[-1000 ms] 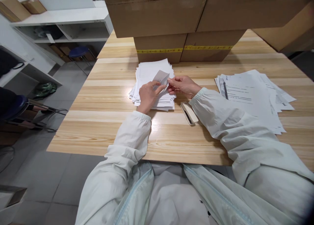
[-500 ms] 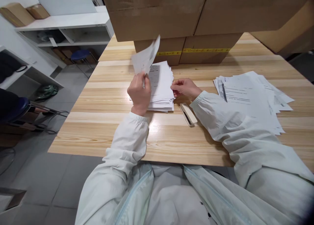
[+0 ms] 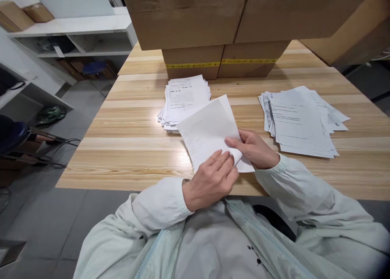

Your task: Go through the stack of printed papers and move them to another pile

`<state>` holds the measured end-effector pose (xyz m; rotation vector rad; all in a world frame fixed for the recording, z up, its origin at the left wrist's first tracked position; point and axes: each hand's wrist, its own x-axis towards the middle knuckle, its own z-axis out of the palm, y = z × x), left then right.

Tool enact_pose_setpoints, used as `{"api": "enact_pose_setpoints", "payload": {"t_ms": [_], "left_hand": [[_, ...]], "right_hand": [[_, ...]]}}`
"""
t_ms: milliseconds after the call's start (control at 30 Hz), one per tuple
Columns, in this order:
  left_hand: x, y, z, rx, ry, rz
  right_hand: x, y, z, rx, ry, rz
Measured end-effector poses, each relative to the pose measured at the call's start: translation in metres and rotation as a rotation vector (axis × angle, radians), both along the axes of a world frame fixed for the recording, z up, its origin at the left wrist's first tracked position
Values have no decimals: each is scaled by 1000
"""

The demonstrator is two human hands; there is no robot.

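Note:
A few white sheets [image 3: 210,128] lie blank side up near the front edge of the wooden table [image 3: 128,157]. My left hand [image 3: 211,183] presses its fingers on their near corner. Beside it, my right hand [image 3: 254,149] pinches the same corner between thumb and fingers. Behind the sheets sits a stack of printed papers [image 3: 184,96]. The stapler seen before is hidden under the sheets.
A second, fanned-out pile of printed papers [image 3: 300,118] lies at the right. Stacked cardboard boxes [image 3: 219,23] fill the back of the table. White shelving [image 3: 70,35] and a blue stool [image 3: 96,68] stand at the left, over a grey floor.
My left hand lifted sheets off the stack and brought them toward me. Both hands now hold their near corner close to the table's front edge.

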<state>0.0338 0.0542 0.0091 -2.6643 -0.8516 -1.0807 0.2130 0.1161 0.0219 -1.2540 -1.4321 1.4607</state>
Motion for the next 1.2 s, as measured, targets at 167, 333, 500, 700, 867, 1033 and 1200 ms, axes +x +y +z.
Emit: {"api": "enact_pose_setpoints", "payload": {"t_ms": [167, 333, 500, 700, 867, 1033, 1200], "left_hand": [[-30, -14, 7, -238, -715, 140], [-38, -11, -14, -762, -1032, 247], [-17, -22, -34, -930, -950, 196], [-12, -31, -38, -934, -1042, 178], [-17, -36, -27, -1108, -1034, 204], [-19, -37, -24, -1128, -1070, 254], [-21, -37, -31, -1161, -1087, 213]], "right_hand": [[22, -50, -32, 73, 154, -315], [18, -92, -64, 6, 241, -326], [3, -103, -79, 70, 243, -270], [4, -103, -74, 305, 131, -344], [16, -99, -64, 287, 84, -293], [22, -94, -58, 208, 99, -277], [16, -94, -57, 176, 159, -317]]}}
